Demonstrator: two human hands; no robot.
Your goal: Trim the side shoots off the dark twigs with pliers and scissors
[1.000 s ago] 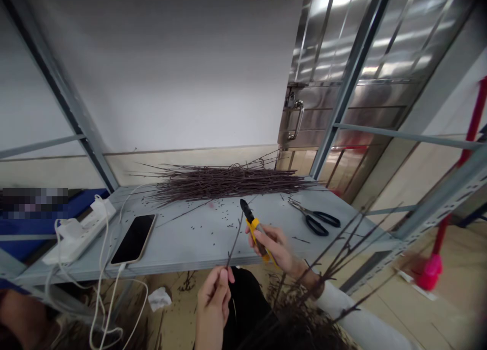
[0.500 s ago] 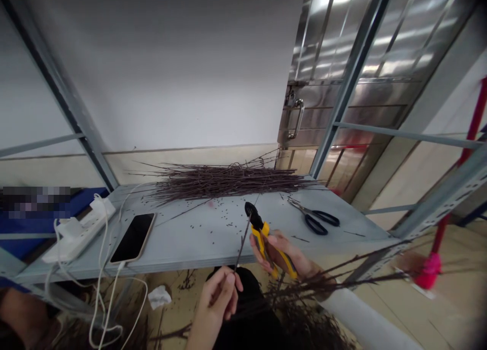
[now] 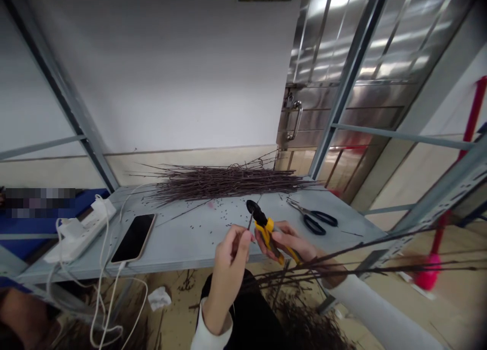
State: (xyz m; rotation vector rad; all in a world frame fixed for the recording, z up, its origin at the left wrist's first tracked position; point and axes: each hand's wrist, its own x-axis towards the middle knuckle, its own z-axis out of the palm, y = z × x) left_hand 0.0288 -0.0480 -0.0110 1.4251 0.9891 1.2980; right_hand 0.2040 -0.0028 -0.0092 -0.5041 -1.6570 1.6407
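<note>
My left hand (image 3: 233, 251) pinches a thin dark twig (image 3: 250, 222), whose upper end meets the jaws of the pliers. In my right hand (image 3: 291, 241) is a pair of pliers (image 3: 271, 237) with black jaws and yellow-and-grey handles, pointing up and to the left. Several long branched twigs (image 3: 353, 251) lie across my right forearm and stick out to the right. Behind both hands a thick heap of dark twigs (image 3: 224, 181) rests along the back of the grey table (image 3: 178, 246). Small dark clippings are scattered before the heap.
Black-handled scissors (image 3: 315, 220) lie at the table's right. On the left are a phone (image 3: 134, 238), a white power strip (image 3: 81, 231) and loose cables. Metal posts (image 3: 335, 121) stand at the table's corners. More twigs (image 3: 304, 319) and a crumpled tissue (image 3: 159, 298) lie on the floor.
My left hand has moved up and to the right, closer to the pliers. Less of the twig shows between that hand and the jaws. My right hand has shifted slightly right.
</note>
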